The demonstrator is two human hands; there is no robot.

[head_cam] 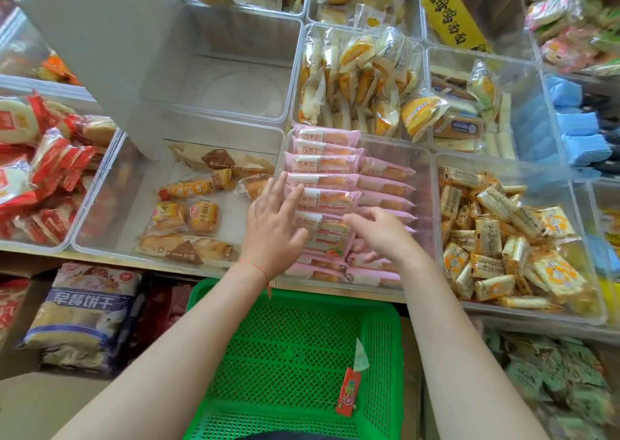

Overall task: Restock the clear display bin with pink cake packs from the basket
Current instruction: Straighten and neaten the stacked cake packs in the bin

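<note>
Pink cake packs [327, 164] stand in two rows inside the clear display bin [426, 174] at the centre of the shelf. My left hand [273, 223] lies with straight fingers against the left row's near packs. My right hand [379, 235] reaches over the near end of the rows, fingers bent down among the packs; whether it holds one I cannot tell. The green basket [302, 355] sits below the shelf between my forearms. It holds only a small red packet [348, 394] and a scrap of clear wrapper [361, 355].
An empty clear bin [228, 70] stands behind the pink packs. The bin on the left [110, 204] holds a few orange and brown bread packs. Yellow cake packs [362, 80] and small snack packs [496, 248] fill bins on the right. Bagged biscuits [87, 312] lie under the shelf.
</note>
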